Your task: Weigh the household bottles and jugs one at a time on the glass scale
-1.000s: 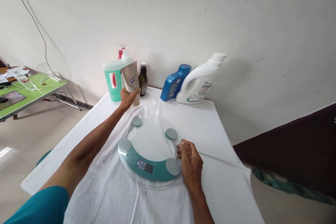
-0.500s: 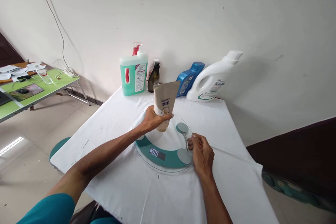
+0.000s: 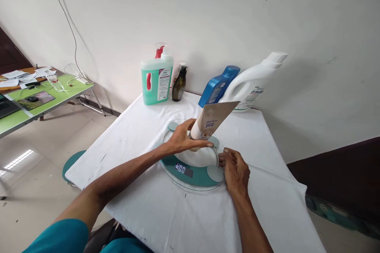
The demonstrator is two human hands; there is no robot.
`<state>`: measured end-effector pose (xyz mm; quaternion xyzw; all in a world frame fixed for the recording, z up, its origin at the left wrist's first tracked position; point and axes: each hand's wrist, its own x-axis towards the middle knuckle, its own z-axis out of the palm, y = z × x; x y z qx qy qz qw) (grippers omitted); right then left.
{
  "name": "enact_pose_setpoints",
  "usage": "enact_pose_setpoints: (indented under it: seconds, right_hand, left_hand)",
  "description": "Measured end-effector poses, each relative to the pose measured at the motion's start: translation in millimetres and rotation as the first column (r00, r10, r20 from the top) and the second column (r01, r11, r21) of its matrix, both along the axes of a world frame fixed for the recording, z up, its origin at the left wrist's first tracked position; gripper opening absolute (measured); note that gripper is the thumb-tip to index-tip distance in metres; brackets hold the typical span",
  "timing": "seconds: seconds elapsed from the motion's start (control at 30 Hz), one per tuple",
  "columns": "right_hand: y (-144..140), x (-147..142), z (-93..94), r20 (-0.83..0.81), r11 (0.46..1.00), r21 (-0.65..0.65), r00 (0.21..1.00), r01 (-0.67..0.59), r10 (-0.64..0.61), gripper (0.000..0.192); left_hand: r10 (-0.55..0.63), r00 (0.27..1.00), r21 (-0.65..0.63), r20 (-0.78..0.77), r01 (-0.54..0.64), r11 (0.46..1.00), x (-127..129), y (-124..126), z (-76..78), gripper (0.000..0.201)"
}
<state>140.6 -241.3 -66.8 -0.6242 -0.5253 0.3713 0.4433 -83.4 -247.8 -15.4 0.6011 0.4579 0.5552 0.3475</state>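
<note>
My left hand (image 3: 181,139) is closed around the lower part of a beige Rejoice squeeze tube (image 3: 211,121), which leans to the right over a round glass bathroom scale (image 3: 190,178). The scale has a teal band and a lit display (image 3: 183,169) with zeros on it. Whether the tube's cap touches the glass is hard to tell, as my fingers cover part of it. At the scale's right rim, my right hand (image 3: 237,172) has its fingers curled and pressed to the glass edge.
Along the wall stand a green liquid jug (image 3: 156,89), a dark pump bottle (image 3: 179,85), a blue bottle (image 3: 218,87) and a white detergent jug (image 3: 252,83). A white cloth (image 3: 142,209) covers the table. A green table (image 3: 56,97) is at left, a teal stool (image 3: 73,164) below.
The tube, nearly upright before, has tilted to the right in my left hand. My right hand stays at the scale's rim. The whole view has shifted slightly.
</note>
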Motion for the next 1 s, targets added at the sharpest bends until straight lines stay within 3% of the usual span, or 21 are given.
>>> enact_pose_setpoints:
  seconds: [0.07,0.17,0.23,0.3,0.43,0.67,1.0]
  right_hand:
    - [1,0,-0.7,0.002,1.000,0.009,1.000,-0.004,0.004,0.055]
    - [2,0,0.1,0.009,1.000,0.019,1.000,-0.014,0.014,0.057]
    - [2,0,1.1,0.014,1.000,0.019,1.000,-0.018,0.018,0.058]
    - [2,0,1.2,0.023,1.000,0.025,1.000,-0.015,0.014,0.058]
    - [2,0,-1.4,0.046,0.999,0.046,0.999,-0.017,0.015,0.057]
    - [1,1,-1.2,0.082,0.998,0.052,0.996,-0.031,0.027,0.057]
    - [1,0,1.8,0.063,0.998,0.058,0.998,-0.031,0.027,0.063]
  left_hand:
    - [0.040,0.999,0.046,0.025,-0.041,0.998,-20,-3,-2.9,0.067]
    - [0.253,0.964,0.031,0.084,-0.257,0.966,-55,-1,-16.6,0.066]
    - [0.405,0.906,-0.053,0.121,-0.401,0.914,-76,3,-28.5,0.070]
    - [0.481,0.856,-0.180,0.189,-0.452,0.874,-91,9,-38.0,0.075]
    - [0.477,0.829,-0.305,0.294,-0.391,0.868,-103,16,-45.1,0.081]
    - [0.442,0.883,-0.223,0.157,-0.404,0.887,-98,15,-49.3,0.084]
    - [0.437,0.899,-0.159,0.026,-0.428,0.890,-95,15,-50.3,0.085]
